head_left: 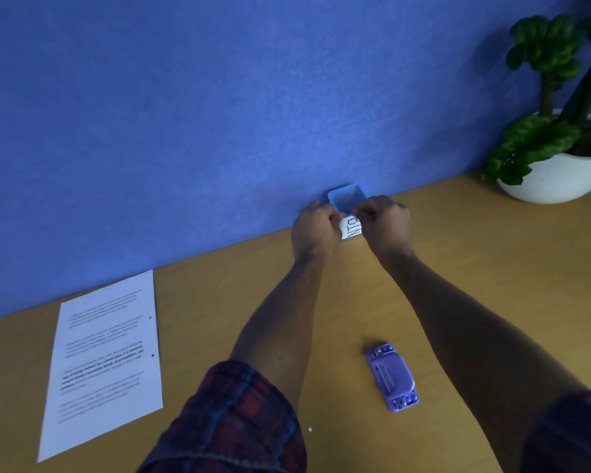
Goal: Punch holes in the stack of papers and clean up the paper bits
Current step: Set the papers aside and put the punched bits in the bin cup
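Left hand (313,230) and right hand (384,221) were closed on a small blue bin (347,199) at the wall.
Bin contents not discernible. Punched papers (106,363) lay far left on the counter (492,254); hole punch (392,375) near right.

The stack of papers (104,363), printed and white with two punched holes along its right edge, lies flat, well left of the overturned purple hole punch (392,376); one white paper bit (309,429) sits between them.
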Action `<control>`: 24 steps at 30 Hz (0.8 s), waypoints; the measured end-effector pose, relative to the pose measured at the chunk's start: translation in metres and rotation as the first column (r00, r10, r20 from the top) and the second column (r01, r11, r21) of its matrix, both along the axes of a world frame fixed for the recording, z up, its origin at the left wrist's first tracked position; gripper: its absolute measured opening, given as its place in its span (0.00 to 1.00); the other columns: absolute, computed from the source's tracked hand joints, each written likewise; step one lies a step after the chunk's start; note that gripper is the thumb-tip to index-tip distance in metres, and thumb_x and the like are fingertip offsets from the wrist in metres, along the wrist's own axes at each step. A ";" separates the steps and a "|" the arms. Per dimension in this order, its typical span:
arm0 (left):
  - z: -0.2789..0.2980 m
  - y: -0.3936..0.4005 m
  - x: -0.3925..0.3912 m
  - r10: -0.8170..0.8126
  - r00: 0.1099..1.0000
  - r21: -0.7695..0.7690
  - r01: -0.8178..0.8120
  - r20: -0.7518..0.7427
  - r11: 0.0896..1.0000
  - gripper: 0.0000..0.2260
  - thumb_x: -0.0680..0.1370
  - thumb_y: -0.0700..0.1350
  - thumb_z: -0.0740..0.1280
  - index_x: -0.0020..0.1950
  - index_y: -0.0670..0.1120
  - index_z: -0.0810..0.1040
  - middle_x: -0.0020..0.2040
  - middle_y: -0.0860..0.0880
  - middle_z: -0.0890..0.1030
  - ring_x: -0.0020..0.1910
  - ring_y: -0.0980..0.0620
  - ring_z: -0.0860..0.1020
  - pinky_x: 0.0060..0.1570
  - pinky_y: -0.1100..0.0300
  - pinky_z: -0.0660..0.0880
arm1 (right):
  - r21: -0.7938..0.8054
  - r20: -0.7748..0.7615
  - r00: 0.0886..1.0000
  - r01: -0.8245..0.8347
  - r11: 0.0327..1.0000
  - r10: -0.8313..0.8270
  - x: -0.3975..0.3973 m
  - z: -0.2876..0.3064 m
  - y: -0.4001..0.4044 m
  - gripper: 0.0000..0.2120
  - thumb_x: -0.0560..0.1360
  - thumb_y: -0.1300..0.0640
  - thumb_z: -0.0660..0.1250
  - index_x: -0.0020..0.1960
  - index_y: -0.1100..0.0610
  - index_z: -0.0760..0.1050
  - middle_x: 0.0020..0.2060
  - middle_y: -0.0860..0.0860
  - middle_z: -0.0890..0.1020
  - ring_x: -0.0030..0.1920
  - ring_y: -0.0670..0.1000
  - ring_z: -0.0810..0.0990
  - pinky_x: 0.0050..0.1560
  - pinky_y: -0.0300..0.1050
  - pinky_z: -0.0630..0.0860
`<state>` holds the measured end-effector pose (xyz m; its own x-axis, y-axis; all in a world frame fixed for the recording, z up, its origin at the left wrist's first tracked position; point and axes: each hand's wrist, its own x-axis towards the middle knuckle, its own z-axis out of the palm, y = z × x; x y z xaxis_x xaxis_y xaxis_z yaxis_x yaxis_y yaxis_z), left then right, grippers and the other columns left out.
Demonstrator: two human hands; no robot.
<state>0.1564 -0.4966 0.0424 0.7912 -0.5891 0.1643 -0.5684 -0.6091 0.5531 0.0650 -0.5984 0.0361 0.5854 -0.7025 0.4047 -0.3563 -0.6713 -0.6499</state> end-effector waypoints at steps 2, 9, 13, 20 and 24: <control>-0.004 0.016 -0.010 -0.025 0.999 0.033 0.024 0.027 0.999 0.09 0.79 0.46 0.66 0.46 0.42 0.81 0.48 0.44 0.81 0.47 0.41 0.80 0.39 0.54 0.70 | 0.023 0.003 1.000 -0.019 1.000 0.019 -0.009 -0.004 0.019 0.05 0.72 0.62 0.74 0.39 0.62 0.81 0.38 0.57 0.83 0.38 0.58 0.81 0.37 0.45 0.74; -0.023 0.079 -0.052 -0.173 0.983 0.173 0.160 0.058 0.972 0.12 0.74 0.36 0.66 0.55 0.45 0.82 0.54 0.46 0.81 0.51 0.43 0.81 0.45 0.52 0.76 | 0.016 -0.147 0.976 -0.163 0.987 0.163 -0.045 -0.020 0.080 0.11 0.71 0.70 0.66 0.49 0.61 0.84 0.45 0.59 0.84 0.45 0.63 0.83 0.42 0.57 0.80; -0.028 0.119 -0.075 -0.245 0.969 0.235 0.231 0.029 0.944 0.17 0.73 0.36 0.67 0.60 0.48 0.83 0.54 0.49 0.81 0.50 0.47 0.82 0.41 0.56 0.77 | 0.045 -0.255 0.926 -0.276 0.960 0.279 -0.072 -0.024 0.112 0.19 0.70 0.71 0.63 0.57 0.60 0.83 0.49 0.58 0.84 0.48 0.62 0.84 0.45 0.57 0.81; -0.044 0.193 -0.115 -0.289 0.953 0.344 0.301 -0.087 0.889 0.10 0.72 0.41 0.67 0.50 0.52 0.83 0.46 0.51 0.79 0.45 0.47 0.81 0.38 0.58 0.73 | 0.061 -0.436 0.803 -0.425 0.903 0.407 -0.118 -0.037 0.173 0.14 0.72 0.64 0.64 0.54 0.55 0.83 0.49 0.53 0.84 0.48 0.60 0.84 0.42 0.53 0.81; -0.058 0.229 -0.136 -0.250 0.942 0.370 0.319 -0.222 0.873 0.04 0.71 0.47 0.66 0.39 0.53 0.80 0.39 0.57 0.73 0.41 0.51 0.81 0.33 0.60 0.71 | 0.136 -0.525 0.714 -0.467 0.874 0.464 -0.139 -0.045 0.196 0.10 0.75 0.59 0.65 0.51 0.54 0.83 0.50 0.51 0.84 0.50 0.57 0.83 0.43 0.53 0.80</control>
